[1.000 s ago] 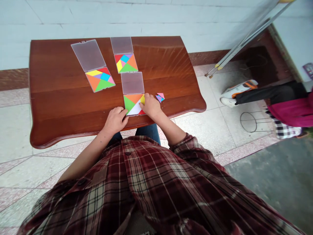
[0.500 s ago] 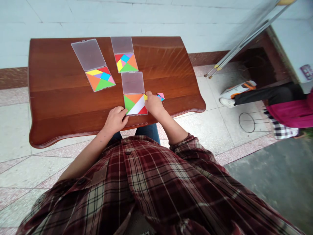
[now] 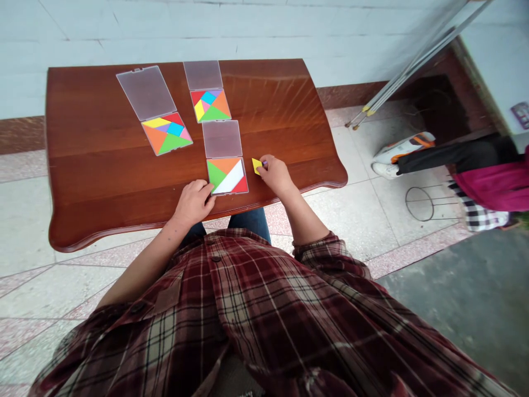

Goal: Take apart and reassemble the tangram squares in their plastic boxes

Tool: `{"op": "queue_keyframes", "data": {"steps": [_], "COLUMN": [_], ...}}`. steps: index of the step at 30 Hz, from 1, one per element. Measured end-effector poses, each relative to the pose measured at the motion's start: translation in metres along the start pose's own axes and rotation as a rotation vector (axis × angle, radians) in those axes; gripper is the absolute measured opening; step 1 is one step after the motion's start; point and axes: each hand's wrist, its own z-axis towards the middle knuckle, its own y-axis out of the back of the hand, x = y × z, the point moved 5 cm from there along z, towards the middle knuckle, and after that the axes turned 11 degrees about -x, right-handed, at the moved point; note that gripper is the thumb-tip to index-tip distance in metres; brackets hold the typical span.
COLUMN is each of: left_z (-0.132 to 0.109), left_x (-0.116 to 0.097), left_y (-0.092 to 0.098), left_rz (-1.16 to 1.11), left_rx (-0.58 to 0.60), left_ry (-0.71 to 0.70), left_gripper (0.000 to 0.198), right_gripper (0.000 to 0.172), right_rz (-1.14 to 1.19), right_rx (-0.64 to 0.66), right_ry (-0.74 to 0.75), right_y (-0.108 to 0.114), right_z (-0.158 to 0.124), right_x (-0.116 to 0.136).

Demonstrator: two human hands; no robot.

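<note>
My left hand grips the lower left corner of the nearest tangram case, fingers curled at its edge. In this case's tray lie a green triangle, an orange triangle and a red triangle; a white strip of bare tray shows between them. To the right of the case, my right hand pinches a yellow tangram piece just above the table. A bit of a purple piece shows by its fingers; other loose pieces there are hidden by the hand.
Two more open tangram cases, one at the left and one at the back, hold colourful pieces on the brown wooden table. Crutches lean at the right. Another person's legs show at the far right.
My right hand has moved right, away from the tangram case, taking the yellow piece with it. It now covers most of the loose pieces. My left hand stays at the case corner.
</note>
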Motion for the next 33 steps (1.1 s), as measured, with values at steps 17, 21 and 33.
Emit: {"op": "queue_keyframes", "data": {"steps": [17, 21, 33], "left_z": [0.002, 0.002, 0.001], "left_x": [0.0, 0.0, 0.001], "left_y": [0.0, 0.0, -0.001], "left_rz": [0.007, 0.008, 0.007], "left_rx": [0.008, 0.009, -0.011], "left_ry": [-0.001, 0.0, -0.013], "left_gripper": [0.03, 0.03, 0.03], "right_gripper": [0.045, 0.042, 0.022], "right_rz": [-0.017, -0.195, -0.279], "right_rx": [0.366, 0.446, 0.617], "right_ry": [0.536, 0.607, 0.689], "right_y": [-0.006, -0.009, -0.004], "right_z": [-0.03, -0.026, -0.012], "right_x": [0.048, 0.056, 0.076]}}
